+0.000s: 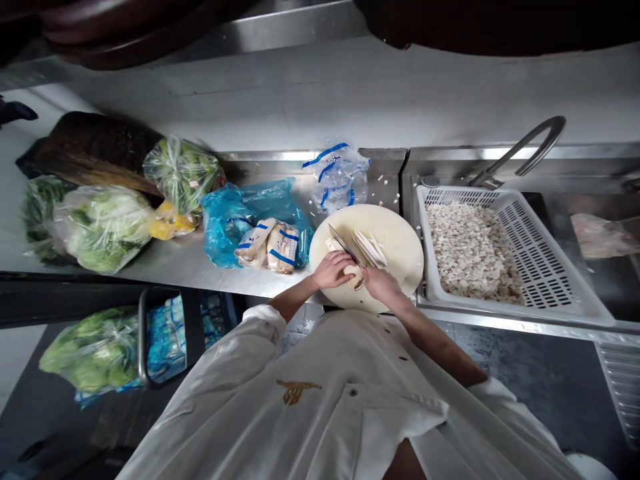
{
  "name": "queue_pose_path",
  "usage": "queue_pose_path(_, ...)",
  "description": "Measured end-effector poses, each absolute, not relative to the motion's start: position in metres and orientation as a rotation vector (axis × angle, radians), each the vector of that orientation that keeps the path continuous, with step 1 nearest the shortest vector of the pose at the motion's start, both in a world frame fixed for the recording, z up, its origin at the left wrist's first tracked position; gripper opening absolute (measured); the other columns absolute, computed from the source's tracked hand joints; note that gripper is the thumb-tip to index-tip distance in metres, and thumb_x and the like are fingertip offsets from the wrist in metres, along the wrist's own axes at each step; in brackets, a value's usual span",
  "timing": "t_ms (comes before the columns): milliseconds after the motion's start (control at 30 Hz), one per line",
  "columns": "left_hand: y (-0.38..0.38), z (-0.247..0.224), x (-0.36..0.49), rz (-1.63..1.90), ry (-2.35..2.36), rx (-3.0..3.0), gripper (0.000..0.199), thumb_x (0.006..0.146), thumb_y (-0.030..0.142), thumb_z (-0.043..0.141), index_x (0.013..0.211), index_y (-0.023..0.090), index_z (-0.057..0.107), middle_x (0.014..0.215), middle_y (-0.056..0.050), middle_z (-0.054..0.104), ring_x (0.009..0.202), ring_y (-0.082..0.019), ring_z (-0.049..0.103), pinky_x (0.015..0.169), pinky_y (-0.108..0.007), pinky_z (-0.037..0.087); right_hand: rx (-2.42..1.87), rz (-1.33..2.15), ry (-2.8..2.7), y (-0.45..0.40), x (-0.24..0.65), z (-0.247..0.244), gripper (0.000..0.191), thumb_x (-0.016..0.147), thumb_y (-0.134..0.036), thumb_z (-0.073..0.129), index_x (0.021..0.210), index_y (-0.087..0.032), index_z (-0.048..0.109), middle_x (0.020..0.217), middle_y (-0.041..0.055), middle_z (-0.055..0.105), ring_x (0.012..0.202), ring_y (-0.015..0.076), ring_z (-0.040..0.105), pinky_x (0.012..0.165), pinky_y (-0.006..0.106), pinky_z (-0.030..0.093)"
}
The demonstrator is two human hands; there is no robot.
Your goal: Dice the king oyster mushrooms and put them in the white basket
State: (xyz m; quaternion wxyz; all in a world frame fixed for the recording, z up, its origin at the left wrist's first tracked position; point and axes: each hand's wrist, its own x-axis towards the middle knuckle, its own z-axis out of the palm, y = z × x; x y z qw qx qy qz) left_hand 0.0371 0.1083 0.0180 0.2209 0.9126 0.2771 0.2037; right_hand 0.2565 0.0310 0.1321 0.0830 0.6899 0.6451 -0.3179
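A round white cutting board (403, 240) lies on the steel counter in front of me. My right hand (383, 287) is closed round the handle of a kitchen knife (346, 244), its blade pointing away and to the left. Bent over a pale king oyster mushroom (355, 278), my left hand (333, 268) grips it against the board, close beside the blade. Another pale piece shows by the blade's left side. Right of the knife rest several long white mushroom strips (371, 249). My fingers partly hide the mushroom.
Right of the board, a white perforated basket (545, 267) holds diced mushroom (467, 253) beneath a faucet (530, 150). Packed mushrooms (283, 248) lie on a blue bag (220, 227) at left. Crumpled plastic (343, 175) sits behind the board. Bagged greens (105, 227) stand farther left.
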Motion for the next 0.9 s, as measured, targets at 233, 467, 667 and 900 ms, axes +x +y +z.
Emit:
queue_pose_path(233, 0.105, 0.013, 0.035, 0.613, 0.821, 2.516, 0.048, 0.101, 0.059, 0.062, 0.133, 0.023, 0.069, 0.136, -0.012, 0.065, 0.139, -0.03, 0.051, 0.121, -0.05, 0.041, 2.079, -0.89, 1.93, 0.014, 0.256, 0.135, 0.054, 0.114, -0.049, 0.023, 0.122, -0.019, 0.068, 0.111, 0.0158, 0.078, 0.101, 0.0263, 0.074, 0.087, 0.032, 0.046)
queue_pose_path(467, 0.106, 0.021, 0.029, 0.607, 0.791, 2.555, 0.047, 0.102, 0.057, 0.06, 0.134, 0.025, 0.069, 0.139, -0.011, 0.065, 0.137, -0.031, 0.052, 0.124, -0.054, 0.035, 2.099, -0.775, 1.926, 0.029, 0.242, 0.14, 0.053, 0.115, -0.047, 0.024, 0.123, -0.019, 0.069, 0.114, 0.0158, 0.078, 0.106, 0.0267, 0.073, 0.09, 0.033, 0.047)
queue_pose_path(667, 0.106, 0.02, 0.028, 0.636, 0.833, 2.529, 0.047, 0.1, 0.059, 0.061, 0.131, 0.025, 0.071, 0.135, -0.01, 0.067, 0.136, -0.031, 0.052, 0.124, -0.054, 0.034, 2.07, -0.804, 1.891, 0.007, 0.249, 0.143, 0.052, 0.115, -0.048, 0.025, 0.122, -0.021, 0.069, 0.111, 0.0139, 0.078, 0.104, 0.0262, 0.074, 0.09, 0.032, 0.046)
queue_pose_path(900, 0.107, 0.016, 0.023, 0.665, 0.808, 2.523, 0.044, 0.101, 0.059, 0.061, 0.127, 0.025, 0.072, 0.134, -0.011, 0.067, 0.132, -0.03, 0.055, 0.122, -0.053, 0.039, 2.064, -0.763, 1.885, 0.025, 0.231, 0.14, 0.052, 0.115, -0.044, 0.024, 0.124, -0.019, 0.068, 0.118, 0.0148, 0.077, 0.109, 0.0252, 0.073, 0.09, 0.03, 0.046)
